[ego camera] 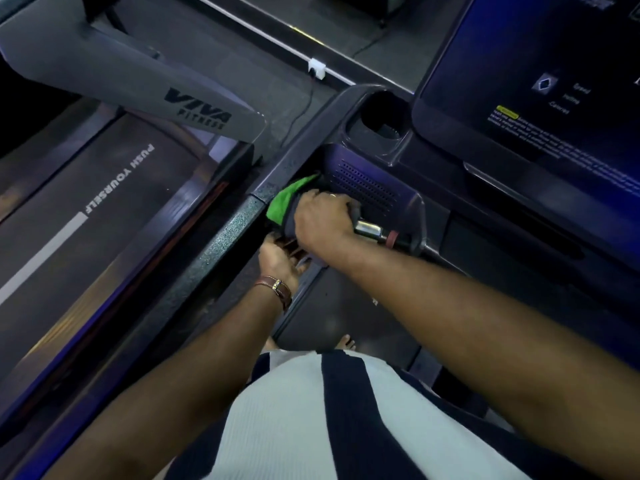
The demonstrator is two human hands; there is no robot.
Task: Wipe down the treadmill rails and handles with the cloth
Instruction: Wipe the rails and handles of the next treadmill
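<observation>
Right hand: fingers curled over the front handle of the treadmill, gripping the cloth wrapped around it.
Cloth: green with a darker grey layer, bunched at the handle's left end, just beside the side rail; most of it lies under the right hand.
Front handle: a metallic sensor section and a red band show to the right of the hand.
Left hand: lower, beneath the right hand and close against the inner edge of the side rail; fingers partly hidden, so whether it holds anything cannot be told. A brown strap circles the wrist.
Console: dark screen at upper right, with a cup holder and a perforated grille to its left.
Neighbouring treadmill: to the left, belt printed "PUSH YOURSELF", upright marked "VIVA FITNESS".
Person: striped shirt in the foreground; toes visible on the deck below.
</observation>
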